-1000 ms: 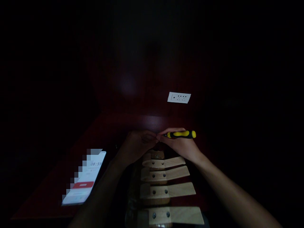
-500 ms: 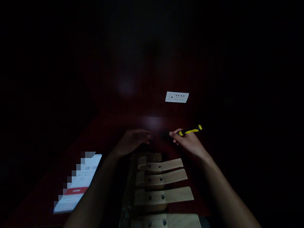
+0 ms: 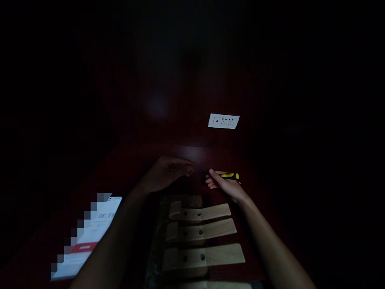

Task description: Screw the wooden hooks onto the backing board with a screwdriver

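Note:
My right hand (image 3: 224, 185) is closed around a screwdriver (image 3: 231, 176) with a yellow and black handle, which lies across the palm. Its shaft is hidden by the fingers. To the left, my left hand (image 3: 170, 173) hovers over the dark red table, fingers curved and thumb tucked in. Something tiny seems to sit at its fingertips, too dark to make out. Below both hands, several pale wooden strips (image 3: 218, 232) lie in a row across a dark, rough-edged block (image 3: 192, 200). Dark screw heads or holes show in pairs on the strips.
A lit phone (image 3: 90, 237) showing a timer lies on the table at the left, partly behind my left forearm. On the dark red wall ahead is a white socket plate (image 3: 223, 121). Deep shadow hides both sides.
My right hand has moved left and slightly down, and the screwdriver handle has turned flatter against the palm. My left hand is nearly in place. The view has shifted slightly.

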### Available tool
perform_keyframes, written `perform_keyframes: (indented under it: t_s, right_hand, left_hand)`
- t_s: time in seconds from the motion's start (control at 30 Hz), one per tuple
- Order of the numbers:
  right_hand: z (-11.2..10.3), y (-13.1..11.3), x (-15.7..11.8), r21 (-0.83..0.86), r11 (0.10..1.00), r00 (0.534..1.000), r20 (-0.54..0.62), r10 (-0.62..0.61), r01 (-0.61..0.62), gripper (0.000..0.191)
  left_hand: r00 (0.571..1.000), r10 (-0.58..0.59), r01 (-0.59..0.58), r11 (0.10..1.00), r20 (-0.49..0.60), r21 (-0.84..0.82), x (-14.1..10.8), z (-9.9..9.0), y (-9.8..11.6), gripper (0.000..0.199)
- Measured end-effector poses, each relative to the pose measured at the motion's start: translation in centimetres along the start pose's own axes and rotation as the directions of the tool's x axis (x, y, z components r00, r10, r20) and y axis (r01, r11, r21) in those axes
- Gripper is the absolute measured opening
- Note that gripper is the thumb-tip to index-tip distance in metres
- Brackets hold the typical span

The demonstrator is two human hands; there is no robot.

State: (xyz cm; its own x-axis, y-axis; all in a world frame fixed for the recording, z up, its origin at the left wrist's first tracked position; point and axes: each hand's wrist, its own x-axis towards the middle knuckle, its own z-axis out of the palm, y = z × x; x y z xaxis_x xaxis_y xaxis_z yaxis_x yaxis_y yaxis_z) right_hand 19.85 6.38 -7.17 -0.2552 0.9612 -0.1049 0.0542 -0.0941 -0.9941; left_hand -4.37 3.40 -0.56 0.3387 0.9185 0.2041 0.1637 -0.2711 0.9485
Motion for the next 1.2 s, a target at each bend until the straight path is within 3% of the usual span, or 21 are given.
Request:
perform_keyframes:
  t_s: [0.17,0.3,0.5,0.6,0.7,0.87,1.03,1.2]
  right_hand:
    - [0.7,-0.9,-0.1,0.152,0.987,0.995,0.087,0.047,-0.060,0.055]
    - [1.4,-2.4,0.2,0.149,0.988,0.983,0.181,0.006,-0.033,0.058]
    - [2.8,-4.1,0.6,0.149,0.973,0.925,0.313,-0.215,0.176,0.020]
    - [3.4,-5.1,0.9,0.025,0.977,0.870,0.452,-0.198,0.209,0.009]
    - [3.9,-6.0,1.1,-0.059,0.975,0.821,0.552,-0.146,0.213,0.010]
    - [4.5,-6.5,0.8,-0.113,0.963,0.791,0.598,-0.130,0.243,0.032]
    - [4.5,-7.2,0.0,-0.131,0.948,0.794,0.586,-0.161,0.289,0.032]
    - [4.5,-8.4,-0.7,-0.174,0.950,0.810,0.575,-0.114,0.258,0.032]
  left_hand:
    - [1.000,-0.020,0.020,0.999,-0.004,0.041,-0.4,0.6,-0.5,0.031]
    - [1.000,0.014,-0.013,0.996,-0.010,0.087,-0.8,0.6,-0.8,0.024]
    - [0.983,0.160,-0.139,0.970,-0.092,0.200,-0.9,0.3,-0.7,0.019]
    - [0.977,0.183,-0.154,0.961,-0.109,0.231,-1.0,0.3,-0.5,0.018]
    - [0.970,0.206,-0.173,0.959,-0.132,0.224,-1.1,0.2,-0.3,0.019]
    - [0.959,0.239,-0.203,0.954,-0.151,0.221,-1.5,-0.2,-0.3,0.019]
    - [0.962,0.239,-0.205,0.953,-0.135,0.222,-1.7,0.0,-0.6,0.020]
    - [0.960,0.263,-0.233,0.941,-0.096,0.247,-1.8,0.2,-0.2,0.018]
